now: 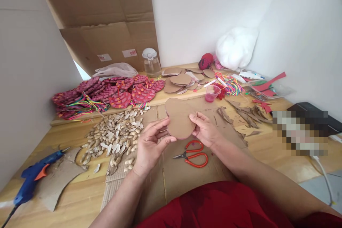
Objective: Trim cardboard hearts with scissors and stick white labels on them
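Note:
Between my two hands is a peanut-shaped cardboard cutout (179, 119), raised above the cardboard-covered table. My left hand (152, 144) pinches its lower left edge between thumb and fingers. On its right edge, my right hand (204, 128) grips with the thumb on the near face; the fingers behind are partly hidden. A pair of scissors with red handles (195, 154) lies below the cutout on the cardboard mat (155, 192). To the left of my left hand spreads a pile of peanut shells (114, 135).
A blue glue gun (37, 176) lies at the left by a cardboard scrap (62, 181). Along the back are decorated red pieces (117, 92), a bottle (152, 64), cardboard cutouts (181, 79), a plastic cup (212, 94) and white stuffing (236, 48). Cardboard trimmings (247, 112) lie right.

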The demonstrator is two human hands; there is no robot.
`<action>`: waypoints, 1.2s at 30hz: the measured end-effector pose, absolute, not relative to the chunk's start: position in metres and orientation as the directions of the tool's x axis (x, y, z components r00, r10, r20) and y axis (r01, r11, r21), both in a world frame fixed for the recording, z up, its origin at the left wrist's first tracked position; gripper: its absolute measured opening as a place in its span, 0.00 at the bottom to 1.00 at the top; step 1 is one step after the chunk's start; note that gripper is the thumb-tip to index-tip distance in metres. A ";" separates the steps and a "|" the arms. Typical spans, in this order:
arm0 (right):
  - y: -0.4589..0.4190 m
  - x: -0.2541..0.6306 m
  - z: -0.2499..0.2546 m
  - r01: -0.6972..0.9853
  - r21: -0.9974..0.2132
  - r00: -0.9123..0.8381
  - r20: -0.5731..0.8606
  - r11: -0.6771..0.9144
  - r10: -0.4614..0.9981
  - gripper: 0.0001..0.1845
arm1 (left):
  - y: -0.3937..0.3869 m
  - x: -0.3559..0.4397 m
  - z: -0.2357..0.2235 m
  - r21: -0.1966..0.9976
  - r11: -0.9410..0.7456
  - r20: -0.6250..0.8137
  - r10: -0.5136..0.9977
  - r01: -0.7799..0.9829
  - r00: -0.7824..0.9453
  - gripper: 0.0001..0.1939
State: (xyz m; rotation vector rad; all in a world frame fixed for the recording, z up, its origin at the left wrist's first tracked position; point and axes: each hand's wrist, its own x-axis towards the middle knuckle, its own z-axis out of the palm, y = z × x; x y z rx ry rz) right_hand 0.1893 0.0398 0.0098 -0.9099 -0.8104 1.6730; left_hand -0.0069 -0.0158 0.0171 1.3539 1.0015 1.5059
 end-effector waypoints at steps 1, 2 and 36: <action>0.039 0.190 0.011 -0.447 -0.862 -0.197 -0.167 -0.240 0.966 0.24 | -0.015 -0.009 0.019 0.949 -0.308 0.304 0.951 -0.066 -0.064 0.21; 0.038 0.190 0.012 -0.427 -0.876 -0.206 -0.145 -0.223 0.968 0.24 | -0.014 -0.011 0.020 0.950 -0.308 0.302 0.948 -0.049 -0.099 0.19; 0.001 0.193 0.057 0.294 -0.880 -0.425 0.229 0.373 0.876 0.15 | -0.021 -0.029 0.039 0.816 -0.507 0.534 0.845 0.278 -0.025 0.14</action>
